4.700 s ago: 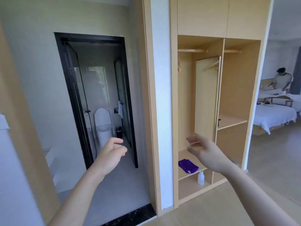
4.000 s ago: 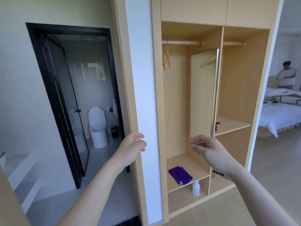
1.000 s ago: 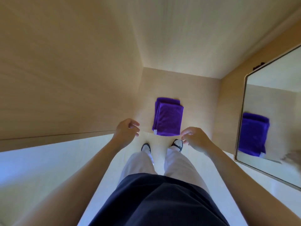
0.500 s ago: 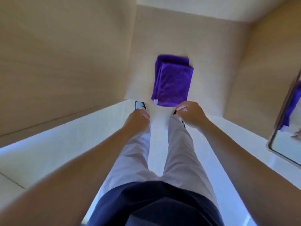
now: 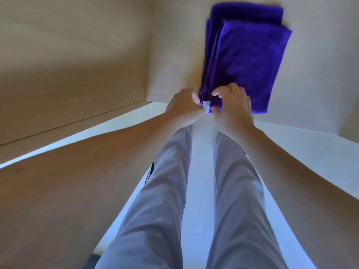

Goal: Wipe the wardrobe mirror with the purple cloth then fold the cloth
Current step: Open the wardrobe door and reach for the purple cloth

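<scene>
Both hands hide the purple cloth's near corner

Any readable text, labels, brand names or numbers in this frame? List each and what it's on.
None can be read. The only candidate is the small white tag at the near corner of the folded purple cloth, between the left hand and right hand; any print on it is too small and blurred to make out.
</scene>
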A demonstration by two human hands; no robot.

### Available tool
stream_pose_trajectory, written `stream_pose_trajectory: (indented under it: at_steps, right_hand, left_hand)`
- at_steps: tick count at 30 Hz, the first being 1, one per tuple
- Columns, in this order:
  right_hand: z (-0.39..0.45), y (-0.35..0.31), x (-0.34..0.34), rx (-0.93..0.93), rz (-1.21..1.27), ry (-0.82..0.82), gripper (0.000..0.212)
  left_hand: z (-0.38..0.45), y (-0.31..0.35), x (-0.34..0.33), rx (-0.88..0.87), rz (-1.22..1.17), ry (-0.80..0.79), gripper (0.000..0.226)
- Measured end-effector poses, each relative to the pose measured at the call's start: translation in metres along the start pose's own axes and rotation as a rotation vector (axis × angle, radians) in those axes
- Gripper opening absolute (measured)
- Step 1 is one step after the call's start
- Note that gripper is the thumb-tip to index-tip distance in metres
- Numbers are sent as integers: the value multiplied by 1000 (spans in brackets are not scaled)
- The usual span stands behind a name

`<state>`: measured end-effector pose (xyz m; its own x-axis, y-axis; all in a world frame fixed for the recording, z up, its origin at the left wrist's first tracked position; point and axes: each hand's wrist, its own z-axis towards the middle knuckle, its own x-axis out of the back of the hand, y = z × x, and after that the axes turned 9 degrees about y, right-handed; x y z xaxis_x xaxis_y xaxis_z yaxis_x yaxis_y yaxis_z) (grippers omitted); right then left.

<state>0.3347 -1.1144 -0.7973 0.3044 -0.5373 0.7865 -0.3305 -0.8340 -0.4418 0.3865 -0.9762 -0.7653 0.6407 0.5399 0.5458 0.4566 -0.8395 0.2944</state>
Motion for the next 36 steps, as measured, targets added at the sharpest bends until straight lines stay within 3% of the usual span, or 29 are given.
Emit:
stream_pose_trajectory:
  at_steps: [5,12,16,20,25,28,32,36]
  right_hand:
    - [3,10,-10,64,-30,95,31]
    - [-7,15,7,13,26,13,21]
    - [-15,10,24,-10,128,22,22]
    - [-30,3,63,2,216,42,32]
    - [-48,-4,129,20,276,50,14]
    - [-58,-15,163,33,259,10,17]
    - [-73,-26,208,-70,332,15,17]
    - [-92,-30,252,-256,550,124,15]
  left_hand:
    - [17,3,-22,-58,-29,66,23]
    - [2,6,-13,-24,-73,148,15]
    - [-14,22,2,-17,-158,86,13]
    - [-43,46,21,43,-332,-40,14]
    - [-89,82,46,-14,-365,-150,19]
    - [-113,98,63,-70,-313,-159,25]
    - [-137,110,86,-21,-369,-140,26]
    - [-155,115,110,27,-395,-79,22]
